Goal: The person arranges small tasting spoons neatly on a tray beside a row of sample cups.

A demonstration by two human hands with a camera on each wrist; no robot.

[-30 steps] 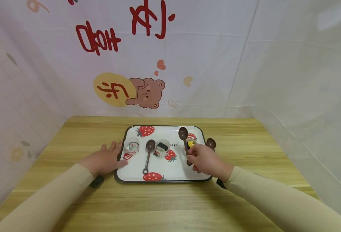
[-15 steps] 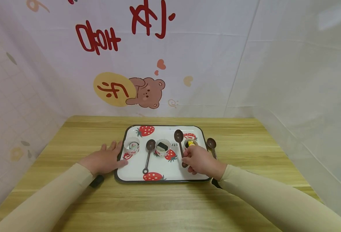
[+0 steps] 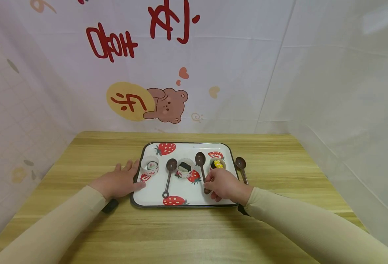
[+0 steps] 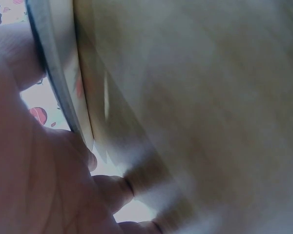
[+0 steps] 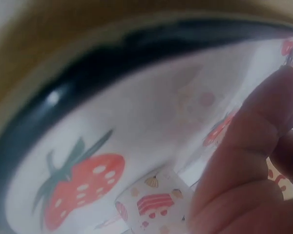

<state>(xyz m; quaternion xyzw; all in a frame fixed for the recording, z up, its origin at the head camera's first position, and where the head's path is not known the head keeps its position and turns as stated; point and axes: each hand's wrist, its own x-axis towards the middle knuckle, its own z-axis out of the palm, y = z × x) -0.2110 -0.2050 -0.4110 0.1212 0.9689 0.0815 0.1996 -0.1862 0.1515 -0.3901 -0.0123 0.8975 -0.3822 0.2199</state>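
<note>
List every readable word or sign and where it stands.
"喜", sideways, on the wall cloth.
"安", apparently, sideways, on the wall cloth.
"乐", sideways, on the cloth's yellow circle.
Tray: any lettering near the spoon in the right hand is unreadable.
Paper cup: small mark, too blurred.

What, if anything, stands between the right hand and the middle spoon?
Nothing visible: in the head view, the right hand pinches the middle spoon itself. The nearest cup sits just beyond the hand, not in between.

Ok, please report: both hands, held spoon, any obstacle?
Left hand at left rim of strawberry-print tray. Right hand pinches brown spoon by handle. Paper cup of yellow-topped sushi near right hand; spoon looks unobstructed.
</note>
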